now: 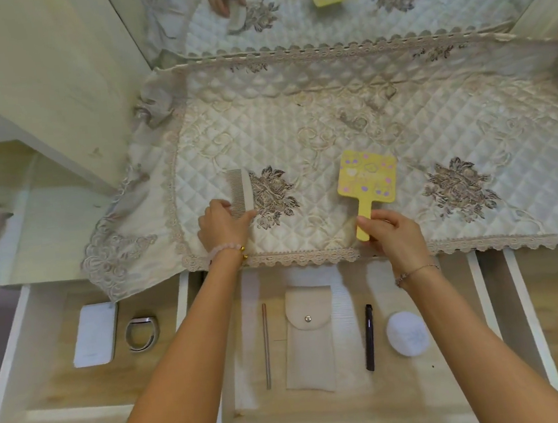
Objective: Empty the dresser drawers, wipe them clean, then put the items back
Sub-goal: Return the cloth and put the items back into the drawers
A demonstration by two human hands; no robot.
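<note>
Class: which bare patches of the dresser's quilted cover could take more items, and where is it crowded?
Free: the back strip of the quilted cover behind the comb and yellow paddle, and everything right of the paddle. Crowded: front left, where the left hand grips the comb and the right hand pinches the paddle's handle.

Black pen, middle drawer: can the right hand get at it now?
Probably not right away. The black pen lies uncovered in the open drawer, but the right hand grips the yellow mirror by its handle, so it must set that down first.
</note>
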